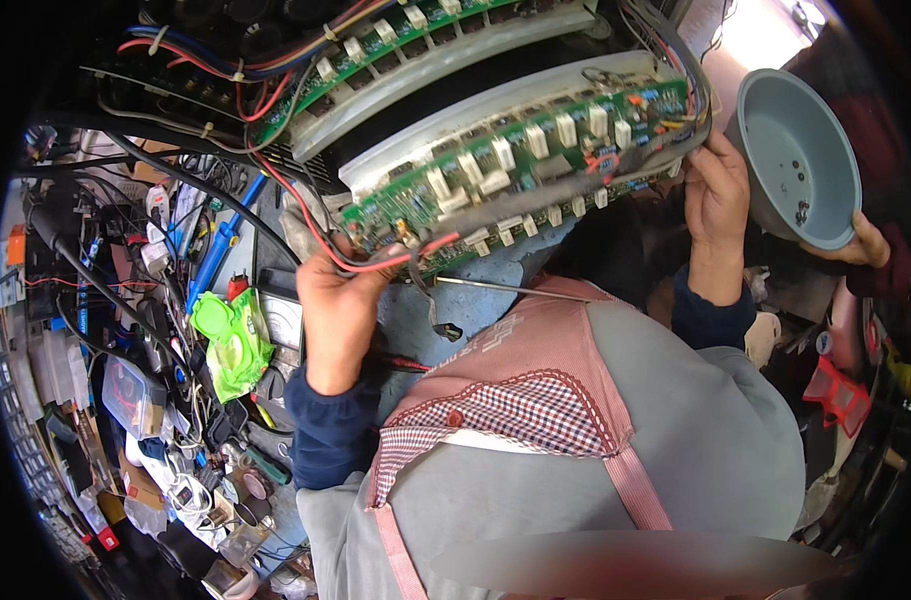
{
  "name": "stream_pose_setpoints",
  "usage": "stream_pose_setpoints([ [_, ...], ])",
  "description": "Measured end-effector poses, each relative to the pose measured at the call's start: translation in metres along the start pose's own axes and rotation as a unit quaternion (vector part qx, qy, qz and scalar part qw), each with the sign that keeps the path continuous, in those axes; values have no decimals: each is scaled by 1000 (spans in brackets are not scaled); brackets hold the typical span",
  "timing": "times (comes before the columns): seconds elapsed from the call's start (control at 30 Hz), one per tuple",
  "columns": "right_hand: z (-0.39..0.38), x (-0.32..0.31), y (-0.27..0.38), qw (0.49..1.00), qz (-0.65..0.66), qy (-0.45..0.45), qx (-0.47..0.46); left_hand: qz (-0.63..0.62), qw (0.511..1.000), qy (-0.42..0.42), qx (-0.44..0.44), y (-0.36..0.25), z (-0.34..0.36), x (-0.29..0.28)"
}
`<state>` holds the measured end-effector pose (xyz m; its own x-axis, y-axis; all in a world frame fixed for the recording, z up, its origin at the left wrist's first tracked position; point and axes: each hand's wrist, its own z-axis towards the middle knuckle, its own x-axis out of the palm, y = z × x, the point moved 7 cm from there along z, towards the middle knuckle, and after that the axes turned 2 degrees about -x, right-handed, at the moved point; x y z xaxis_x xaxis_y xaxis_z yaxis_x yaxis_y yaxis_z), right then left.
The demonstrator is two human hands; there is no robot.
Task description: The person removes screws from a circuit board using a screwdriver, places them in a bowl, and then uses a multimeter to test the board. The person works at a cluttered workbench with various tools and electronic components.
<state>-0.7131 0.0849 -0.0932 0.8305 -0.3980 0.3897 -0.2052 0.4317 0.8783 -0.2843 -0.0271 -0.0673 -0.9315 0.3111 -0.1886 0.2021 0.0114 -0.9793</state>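
A long green circuit board (520, 178) with white block components and a pale metal heatsink (415, 170) is held up, tilted, between my hands. My left hand (340, 315) is closed on its left end, where a red wire (320, 238) loops past the fingers. At the right end, my right hand (717, 195) grips the board's edge near a dark cable bundle. A short dark lead with a connector (445, 330) dangles below the board. Behind it, a similar green board (400, 42) sits in a dark chassis with coloured wires.
Another person's hand (863, 243) holds a grey bowl (765, 180) with a few small dark parts, close to my right hand. On the left, the cluttered bench has a bright green packet (237, 345), a blue tube-shaped tool (220, 250), a clear plastic box (132, 398) and many cables.
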Motion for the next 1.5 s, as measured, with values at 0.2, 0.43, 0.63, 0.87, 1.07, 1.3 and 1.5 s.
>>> stream_pose_setpoints([
  [0.2, 7, 6, -8, 994, -95, -3, 50, -16, 994, 18, -110, -7, 22, -8],
  [0.43, 34, 15, -22, 982, -174, 3, 77, 9, 984, 42, -174, 4, 54, -10],
  [0.63, 33, 9, -31, 984, -157, 1, 86, 32, 986, 29, -160, 5, 47, -10],
  [0.87, 5, 1, -36, 990, -86, -16, 111, 16, 989, -27, -141, 15, 38, -3],
  [1.07, -7, 20, -34, 996, -61, 1, 71, -12, 992, 3, -127, 19, 35, -5],
  [1.3, -4, 24, -31, 989, -141, 44, 25, 0, 992, -56, -114, 13, 24, 3],
  [1.5, -11, 12, -24, 990, -110, 88, 3, 10, 995, -77, -66, 18, 17, -15],
])
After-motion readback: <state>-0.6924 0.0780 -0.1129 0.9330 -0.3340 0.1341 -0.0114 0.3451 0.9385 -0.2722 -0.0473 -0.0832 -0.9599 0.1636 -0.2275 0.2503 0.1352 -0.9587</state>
